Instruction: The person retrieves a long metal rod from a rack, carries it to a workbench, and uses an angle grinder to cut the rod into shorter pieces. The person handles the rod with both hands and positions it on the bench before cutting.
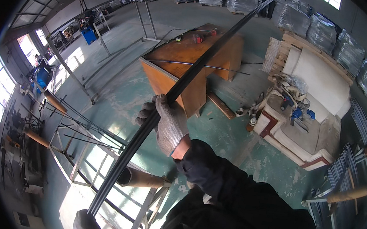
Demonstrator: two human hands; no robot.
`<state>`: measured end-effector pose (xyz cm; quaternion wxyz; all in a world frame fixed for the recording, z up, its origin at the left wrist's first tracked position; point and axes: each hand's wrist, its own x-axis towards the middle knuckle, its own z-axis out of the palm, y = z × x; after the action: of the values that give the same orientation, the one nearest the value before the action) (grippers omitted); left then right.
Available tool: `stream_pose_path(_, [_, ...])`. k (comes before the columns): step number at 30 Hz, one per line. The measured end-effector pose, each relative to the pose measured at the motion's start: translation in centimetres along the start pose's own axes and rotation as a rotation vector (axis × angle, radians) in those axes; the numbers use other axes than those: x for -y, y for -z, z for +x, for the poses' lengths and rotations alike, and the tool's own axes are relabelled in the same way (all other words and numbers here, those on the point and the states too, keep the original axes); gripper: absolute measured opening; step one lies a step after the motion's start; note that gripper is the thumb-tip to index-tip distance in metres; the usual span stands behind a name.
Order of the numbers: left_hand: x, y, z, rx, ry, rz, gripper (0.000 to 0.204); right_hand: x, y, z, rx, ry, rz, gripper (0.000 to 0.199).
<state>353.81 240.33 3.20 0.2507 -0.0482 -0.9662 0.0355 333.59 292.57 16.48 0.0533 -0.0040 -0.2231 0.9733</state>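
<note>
A bundle of long, thin black bars (192,70) runs slantwise across the view, from the lower left up to the far upper right. Gloved in light grey knit, my right hand (169,128) is closed around the middle of the bundle, its fingers wrapped over the far side. Lower down, my left hand (88,226), in a similar glove, grips the near end; the lower edge partly cuts it off. Beneath the near part of the bars is a pale metal rack (78,161) with padded tube arms and a few loose black rods.
Beyond the bars stands a brown wooden desk (166,63) with a thin rod and small red items on top. A worn cream sofa (308,123), heaped with straps and gloves, is at the right. Another rack (349,194) holds bars at the right edge; wrapped stacks (244,0) line the back.
</note>
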Motion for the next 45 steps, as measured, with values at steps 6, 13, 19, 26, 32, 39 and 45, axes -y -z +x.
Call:
stream_pose_path(6, [-10.3, 0.5, 17.4, -0.187, 0.145, 0.215, 0.012, 5.6, 2.0, 12.4, 0.169, 0.143, -0.045, 0.032])
stream_pose_path(13, [-19.1, -3.7, 40.7, -0.235, -0.010, -0.003, 0.006, 15.8, 3.8, 28.1, 0.126, 0.251, -0.217, 0.041])
stream_pose_path(19, [-21.5, -10.7, 57.4, -0.218, -0.093, -0.082, 0.013, 26.8, 8.0, 43.2, 0.207, 0.419, -0.287, 0.035])
stream_pose_path(26, [-25.8, -20.6, 73.8, -0.213, -0.162, -0.145, 0.017, 36.3, 12.4, 55.3, 0.051, 0.581, -0.371, 0.039])
stream_pose_path(32, [-26.6, -31.1, 85.5, -0.075, -0.192, -0.165, 0.019, 37.9, 15.2, 62.9, -0.022, 0.710, -0.522, 0.042])
stream_pose_path(39, [-24.3, -44.5, 96.9, -0.089, -0.258, -0.291, 0.014, 32.9, 19.3, 68.6, -0.200, 0.704, -0.638, 0.038])
stream_pose_path(45, [-20.6, -52.5, 104.8, -0.012, -0.331, -0.371, 0.010, 30.1, 23.8, 71.3, -0.589, 0.793, -1.122, 0.039])
